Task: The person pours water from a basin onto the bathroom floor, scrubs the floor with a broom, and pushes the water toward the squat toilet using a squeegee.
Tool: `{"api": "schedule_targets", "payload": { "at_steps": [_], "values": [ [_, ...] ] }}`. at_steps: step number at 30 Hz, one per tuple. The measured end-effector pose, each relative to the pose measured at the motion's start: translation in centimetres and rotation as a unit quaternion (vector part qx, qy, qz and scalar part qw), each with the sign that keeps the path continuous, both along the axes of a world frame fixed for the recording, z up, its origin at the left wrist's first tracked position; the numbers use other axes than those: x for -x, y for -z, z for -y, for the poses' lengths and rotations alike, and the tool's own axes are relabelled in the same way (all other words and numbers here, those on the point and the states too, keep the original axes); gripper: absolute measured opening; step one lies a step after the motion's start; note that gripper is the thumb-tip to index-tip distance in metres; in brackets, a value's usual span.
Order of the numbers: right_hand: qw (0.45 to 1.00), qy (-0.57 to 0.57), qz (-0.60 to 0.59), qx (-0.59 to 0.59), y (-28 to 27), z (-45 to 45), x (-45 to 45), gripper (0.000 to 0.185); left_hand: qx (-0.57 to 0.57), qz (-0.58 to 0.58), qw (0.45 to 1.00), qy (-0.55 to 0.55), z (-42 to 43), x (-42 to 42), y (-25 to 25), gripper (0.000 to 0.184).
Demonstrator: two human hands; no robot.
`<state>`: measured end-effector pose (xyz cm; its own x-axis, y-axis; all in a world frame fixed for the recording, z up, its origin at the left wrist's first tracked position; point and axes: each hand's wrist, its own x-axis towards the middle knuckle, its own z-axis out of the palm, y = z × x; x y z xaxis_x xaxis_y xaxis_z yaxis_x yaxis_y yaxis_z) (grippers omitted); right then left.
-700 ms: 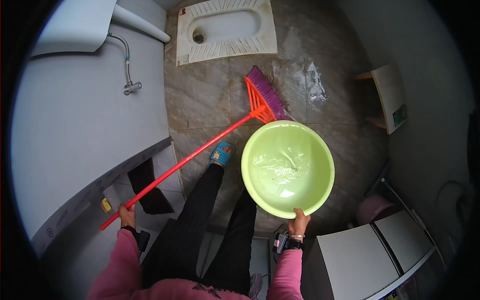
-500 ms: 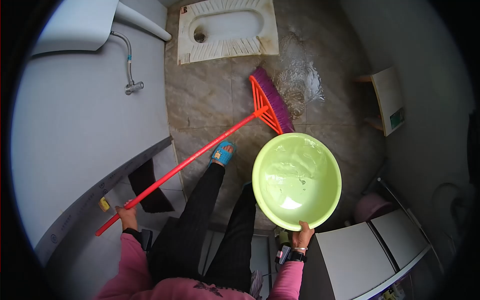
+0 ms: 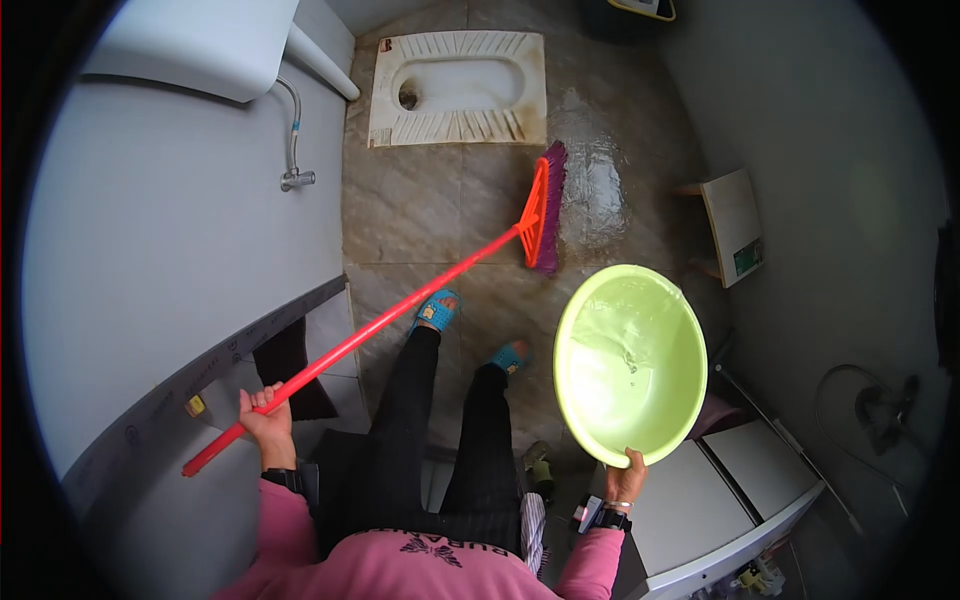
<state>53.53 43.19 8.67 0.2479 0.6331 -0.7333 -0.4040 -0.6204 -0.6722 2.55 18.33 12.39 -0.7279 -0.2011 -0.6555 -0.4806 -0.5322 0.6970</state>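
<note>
My left hand (image 3: 266,414) is wrapped round the red handle of a broom (image 3: 365,333) near its lower-left end. The orange head with purple bristles (image 3: 550,208) rests on the wet tiled floor, beside a puddle (image 3: 594,195). My right hand (image 3: 627,480) grips the near rim of a light green basin (image 3: 632,350), with the thumb over the edge and the other fingers partly hidden beneath it. Some water lies in the basin, which is tilted and held above the floor to the right of my feet.
A squat toilet (image 3: 460,88) is set in the floor ahead. A small stool (image 3: 730,228) stands by the right wall, a dark bin (image 3: 630,18) at the far end. A white cabinet (image 3: 680,510) is at the lower right; a valve and hose (image 3: 296,180) are on the left wall.
The basin has moved right and tilted more. The broom head has turned more upright in view, beside the puddle. The view has shifted, bringing the far bin and my right foot into sight.
</note>
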Motion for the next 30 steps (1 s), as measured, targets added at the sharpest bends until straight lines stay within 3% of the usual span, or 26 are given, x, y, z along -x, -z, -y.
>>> {"api": "schedule_targets", "payload": {
  "at_steps": [4,6,9,12,14,15,18,19,21,26,30],
  "values": [
    [0.999,-0.029,-0.023,-0.014,-1.8,-1.2,1.7,0.043,-0.085,-0.228,0.959,0.147,-8.2,2.3,-8.0,0.045],
    [0.998,-0.038,-0.032,-0.022,-2.2,-1.3,2.2,0.042,-0.105,-0.269,0.943,0.166,-9.7,1.8,-11.4,0.043],
    [0.997,-0.042,-0.048,-0.037,-3.2,-1.5,1.8,0.042,-0.195,-0.383,0.860,0.275,-10.2,0.5,-14.9,0.038],
    [0.997,-0.052,-0.047,-0.037,-3.6,-1.5,1.5,0.042,-0.173,-0.429,0.808,0.363,-8.7,0.3,-14.2,0.036],
    [0.994,-0.083,-0.015,-0.073,-3.8,-1.7,2.0,0.042,-0.091,-0.363,0.829,0.416,-5.3,0.4,-9.5,0.031],
    [0.994,-0.080,-0.017,-0.076,-3.6,-2.0,2.2,0.042,-0.073,-0.300,0.868,0.390,-2.3,0.0,-5.8,0.031],
    [0.994,-0.087,-0.024,-0.068,-2.9,-1.8,2.1,0.043,-0.048,-0.056,0.986,0.149,10.2,-2.9,4.0,0.027],
    [0.994,-0.085,-0.020,-0.070,-2.6,-2.0,2.3,0.042,-0.002,0.012,1.000,-0.020,12.5,-4.1,5.4,0.029],
    [0.994,-0.085,-0.014,-0.064,-1.6,-1.7,2.4,0.042,0.020,0.053,0.991,-0.119,21.8,-5.6,11.5,0.037],
    [0.987,-0.140,0.026,-0.074,1.9,-2.7,3.6,0.038,0.057,0.114,0.974,-0.188,22.7,-9.1,13.4,0.044],
    [0.990,-0.124,-0.036,-0.055,6.3,-4.1,7.1,0.038,0.042,0.179,0.965,-0.185,23.9,-9.5,14.6,0.049]
  ]
}}
